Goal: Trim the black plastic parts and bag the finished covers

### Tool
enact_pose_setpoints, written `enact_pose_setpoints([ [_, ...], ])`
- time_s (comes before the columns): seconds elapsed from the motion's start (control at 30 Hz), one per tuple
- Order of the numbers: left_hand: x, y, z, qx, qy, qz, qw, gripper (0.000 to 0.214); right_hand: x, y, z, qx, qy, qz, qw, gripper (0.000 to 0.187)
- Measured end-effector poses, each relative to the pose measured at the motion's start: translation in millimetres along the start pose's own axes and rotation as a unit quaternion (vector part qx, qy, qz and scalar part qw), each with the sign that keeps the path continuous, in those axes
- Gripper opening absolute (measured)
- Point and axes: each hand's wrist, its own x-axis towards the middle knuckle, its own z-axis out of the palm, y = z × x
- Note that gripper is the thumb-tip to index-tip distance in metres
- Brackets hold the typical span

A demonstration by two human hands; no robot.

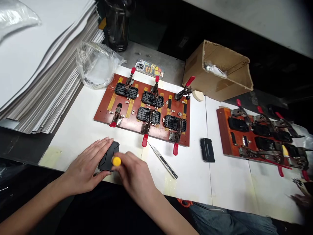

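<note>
We see, at the near edge of a white-covered bench (pixel 73 140), the person's left hand (pixel 84 164) and right hand (pixel 135 176) meeting over a black plastic housing (pixel 109 157). The left hand grips the housing from the left, its fingers lying together across the upper face and its thumb along the near side. The right hand's fingers are pressed together around a yellow-handled tool (pixel 116 161), whose round yellow end shows at the housing's right edge; its tip is hidden. Just right of the hands lies a steel craft knife (pixel 162 161), untouched. Farther off stands a red-brown board (pixel 141 111) carrying black housings held down by red-handled toggle clamps; one clamp at its far right stands raised. To the right we note a loose black housing (pixel 207 149) on the bench and a second clamped board (pixel 254 137). Along the far side are a stack of paper sheets (pixel 41 65), a clear plastic bag (pixel 97 65), a phone in a patterned case (pixel 149 69), a dark tumbler (pixel 117 23) and an open cardboard box (pixel 217 70). A blurred hand (pixel 300 200) at the right corner belongs to someone else.
</note>
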Motion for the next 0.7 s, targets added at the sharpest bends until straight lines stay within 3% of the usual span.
enact_pose_setpoints([
  [0.1, 0.4, 0.0, 1.6, -0.004, 0.005, 0.002, 1.000, 0.083, 8.9, 4.2, 8.4, -0.028, 0.065, -0.008, 0.997, 0.028],
  [0.27, 3.7, -1.7, -5.5, -0.021, -0.018, -0.006, 1.000, 0.079, -15.9, 2.8, 4.3, 0.001, -0.026, 0.025, 0.999, 0.016],
  [0.37, 2.0, 5.6, -13.6, -0.044, 0.010, -0.026, 0.999, 0.073, -38.0, 2.8, -0.7, 0.031, 0.012, 0.040, 0.999, 0.016],
  [0.47, -7.1, 25.0, -15.1, -0.128, 0.060, -0.090, 0.986, 0.058, -44.4, 1.3, 6.2, -0.036, 0.069, -0.009, 0.997, 0.027],
  [0.57, -18.2, 46.0, -13.0, -0.208, 0.016, -0.145, 0.967, 0.036, -36.0, -3.2, 19.8, -0.141, 0.094, -0.084, 0.982, 0.024],
  [0.63, -19.1, 50.5, -18.9, -0.205, 0.031, -0.184, 0.961, 0.028, -29.2, -6.7, 25.5, -0.158, 0.118, -0.090, 0.976, 0.025],
  [0.7, -8.2, 42.6, -36.2, -0.142, 0.098, -0.262, 0.949, 0.035, -26.9, -9.6, 25.8, -0.115, 0.135, -0.067, 0.982, 0.035],
])
